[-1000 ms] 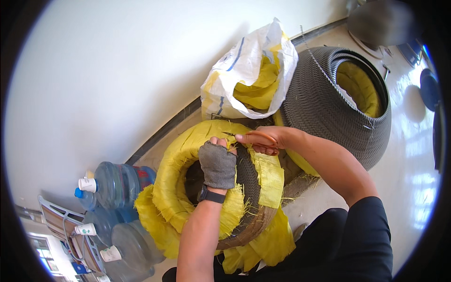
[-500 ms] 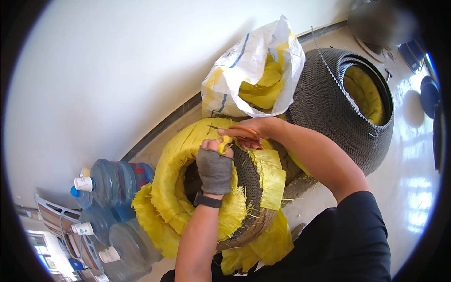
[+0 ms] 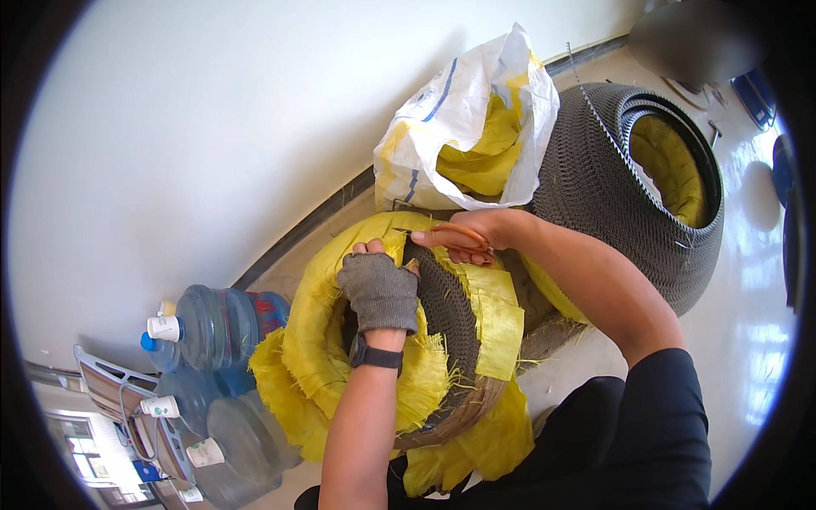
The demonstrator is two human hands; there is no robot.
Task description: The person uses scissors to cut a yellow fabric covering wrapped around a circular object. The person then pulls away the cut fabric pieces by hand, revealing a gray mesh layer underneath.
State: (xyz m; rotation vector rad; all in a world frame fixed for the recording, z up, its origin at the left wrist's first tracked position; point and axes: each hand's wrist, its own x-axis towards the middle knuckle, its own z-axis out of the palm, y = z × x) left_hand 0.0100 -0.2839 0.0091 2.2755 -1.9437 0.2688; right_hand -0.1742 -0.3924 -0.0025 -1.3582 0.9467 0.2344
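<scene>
A coil of dark toothed metal strip lies in front of me, partly covered by yellow woven wrapping. My left hand, in a grey fingerless glove, curls over the wrapping on the ring's upper part, its fingers closed on the material. My right hand grips orange-handled scissors. Their dark tip points left, close to the wrapping's edge beside my left hand. Loose yellow flaps with frayed edges hang around the coil.
A white sack holding yellow woven material stands behind, against the wall. To its right sits a larger dark coil with a loose strip end sticking up. Several big water bottles stand at the left, near a folding chair.
My left hand has turned and shifted left, from pinching a bunched yellow piece beside the scissors to lying over the wrapping. The scissors have moved slightly right. The whole view has shifted a little.
</scene>
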